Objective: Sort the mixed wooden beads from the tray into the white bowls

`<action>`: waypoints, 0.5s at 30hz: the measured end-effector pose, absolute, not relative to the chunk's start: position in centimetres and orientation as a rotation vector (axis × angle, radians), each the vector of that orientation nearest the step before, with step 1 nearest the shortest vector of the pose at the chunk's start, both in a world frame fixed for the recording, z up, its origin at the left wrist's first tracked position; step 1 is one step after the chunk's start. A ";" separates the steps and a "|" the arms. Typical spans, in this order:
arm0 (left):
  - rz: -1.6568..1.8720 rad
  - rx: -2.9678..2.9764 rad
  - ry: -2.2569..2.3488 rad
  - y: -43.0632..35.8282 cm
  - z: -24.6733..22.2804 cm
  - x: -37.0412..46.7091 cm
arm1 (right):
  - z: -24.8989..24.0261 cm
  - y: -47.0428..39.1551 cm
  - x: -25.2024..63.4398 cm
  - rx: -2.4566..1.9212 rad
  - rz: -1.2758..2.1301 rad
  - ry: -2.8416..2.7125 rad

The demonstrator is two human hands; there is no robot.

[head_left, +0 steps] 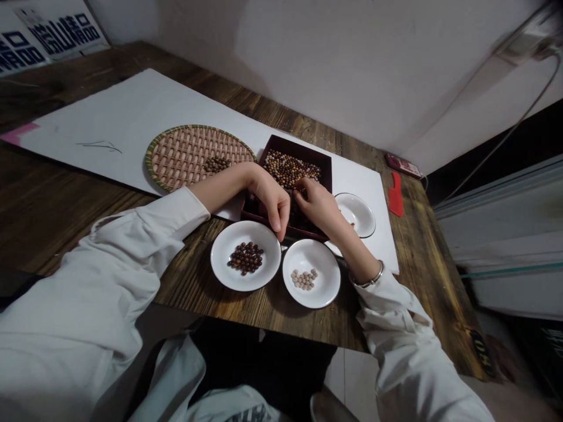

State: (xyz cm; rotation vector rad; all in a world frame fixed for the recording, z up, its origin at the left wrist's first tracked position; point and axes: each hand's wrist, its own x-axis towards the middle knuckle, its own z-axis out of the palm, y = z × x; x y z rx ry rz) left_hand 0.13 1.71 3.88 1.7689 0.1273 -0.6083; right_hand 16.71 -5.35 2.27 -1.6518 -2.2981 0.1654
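My left hand (271, 200) is bent down over the near edge of the dark red box (328, 170), fingertips together just above the rim of a white bowl (220, 264) with dark brown beads (246, 258). Whatever those fingers pinch is hidden. Inside the box lie many mixed brown, tan and pale beads (288, 167). At their near side, my right hand (320, 205) has its thumb and fingers pressed together; anything between them is too small to name. A second white bowl (323, 296), with pale beads (304, 279), stands right of the first.
A round woven tray (176, 152) with greenish-brown beads (217, 164) lies left of the box. Another white bowl (363, 217) sits right, partly behind my right wrist. A white board (132, 111) lies beneath. A red comb (396, 196) and a phone (403, 165) rest at the table's right.
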 end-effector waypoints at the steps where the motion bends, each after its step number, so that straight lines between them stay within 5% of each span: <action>1: -0.595 1.771 0.130 1.7 3.9 0.1 | 2.2 -5.3 16.7 -1.650 0.165 -2.298; 15: -0.574 1.704 0.205 1.4 3.9 0.1 | 2.3 -5.4 16.6 -1.675 0.136 -2.312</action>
